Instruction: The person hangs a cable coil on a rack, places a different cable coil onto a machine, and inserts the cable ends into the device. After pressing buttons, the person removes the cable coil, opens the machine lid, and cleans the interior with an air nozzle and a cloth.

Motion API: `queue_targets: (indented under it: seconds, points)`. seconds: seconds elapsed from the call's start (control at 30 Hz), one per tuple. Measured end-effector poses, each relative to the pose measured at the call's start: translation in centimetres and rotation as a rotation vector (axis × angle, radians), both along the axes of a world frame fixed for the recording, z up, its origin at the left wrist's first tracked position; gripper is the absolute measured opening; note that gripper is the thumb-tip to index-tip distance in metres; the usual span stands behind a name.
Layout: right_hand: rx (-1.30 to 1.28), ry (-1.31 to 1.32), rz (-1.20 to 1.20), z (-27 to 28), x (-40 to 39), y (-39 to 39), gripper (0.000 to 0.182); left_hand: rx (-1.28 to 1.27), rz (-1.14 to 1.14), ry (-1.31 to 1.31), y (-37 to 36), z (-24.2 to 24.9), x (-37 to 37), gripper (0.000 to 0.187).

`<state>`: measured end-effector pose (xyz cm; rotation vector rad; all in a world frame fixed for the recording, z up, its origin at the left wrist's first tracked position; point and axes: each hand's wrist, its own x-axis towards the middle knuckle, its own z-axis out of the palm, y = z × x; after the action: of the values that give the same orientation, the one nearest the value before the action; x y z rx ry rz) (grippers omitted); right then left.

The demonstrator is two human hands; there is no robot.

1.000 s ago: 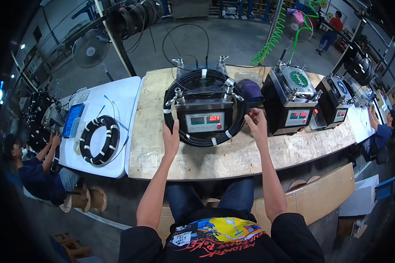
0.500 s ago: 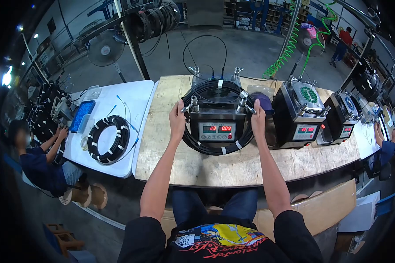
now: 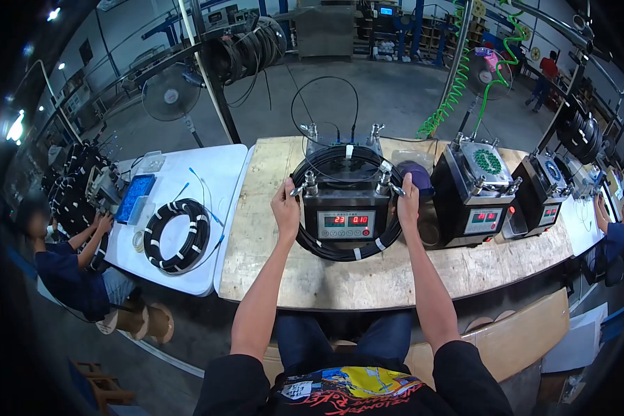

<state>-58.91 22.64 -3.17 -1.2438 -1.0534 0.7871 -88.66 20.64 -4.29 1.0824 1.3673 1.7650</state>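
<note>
A large black cable coil (image 3: 357,254) with white ties loops around the front machine (image 3: 343,202), whose red digits read 23 and 0.10. My left hand (image 3: 286,208) is closed on the coil's left side, beside a metal clamp knob. On the right side of the same coil, my right hand (image 3: 408,201) is closed too, close to the other knob. The coil's rear part lies across the machine's top, and a thin cable loop (image 3: 324,78) rises behind it.
Two similar machines (image 3: 470,187) (image 3: 542,187) stand to the right. A purple bowl (image 3: 414,176) sits beside the front machine. Another tied coil (image 3: 177,236) and a blue tray (image 3: 136,197) lie on the white left table (image 3: 125,251). Co-workers sit at both sides; one person stands farther back.
The whole bench scene sits slightly lower in the view. The second display changed from 0.09 to 0.10. Both my hands remain on the coil.
</note>
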Motion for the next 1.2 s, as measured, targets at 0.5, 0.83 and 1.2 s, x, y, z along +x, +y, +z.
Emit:
queue_targets:
  seconds: [0.5, 0.83, 1.2]
  points:
    - [0.334, -0.366, -0.042, 4.9, 0.4, -5.8, 0.014, 0.211, 0.008, 0.664, -4.5, 5.1, -1.5, 0.017]
    - [0.278, -0.234, 0.061, 3.6, 1.1, -4.0, 0.025, 0.342, -0.029, 0.712, -3.5, 4.7, -1.4, 0.015]
    - [0.279, -0.19, -0.3, 0.2, -0.2, -7.2, 0.023, 0.178, 0.131, 0.168, -4.5, -0.2, -0.1, 0.041]
